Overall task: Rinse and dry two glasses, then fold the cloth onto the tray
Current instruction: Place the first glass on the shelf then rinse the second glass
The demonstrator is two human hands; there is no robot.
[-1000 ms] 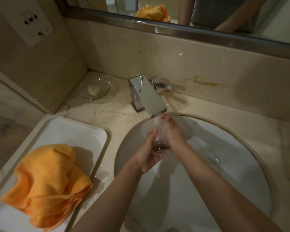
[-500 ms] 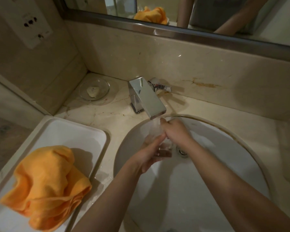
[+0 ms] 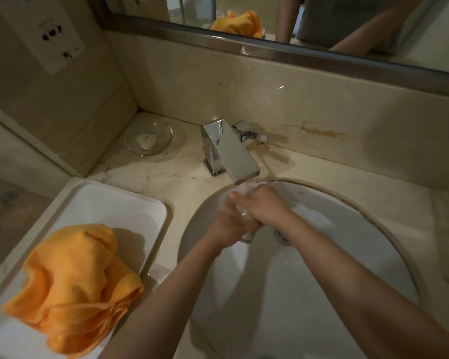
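A small clear glass (image 3: pixel 245 228) is held over the white sink (image 3: pixel 335 255), under water running from the chrome tap (image 3: pixel 231 149). My left hand (image 3: pixel 228 224) grips it from the left and below. My right hand (image 3: pixel 266 206) wraps over its top and right side, so most of the glass is hidden; only its base shows beneath the hands. A crumpled orange cloth (image 3: pixel 75 278) lies on the white tray (image 3: pixel 119 208) to the left of the sink. No second glass is in view.
A glass soap dish (image 3: pixel 148 137) with a bit of soap sits in the back left corner of the marble counter. The tap lever (image 3: pixel 249 132) is behind the spout. A mirror runs along the back wall, and the sink drain (image 3: pixel 283 235) is right of the hands.
My right hand has moved from inside the upright glass to closing over its top and side. Both hands have dropped a little lower in the sink, still under the stream.
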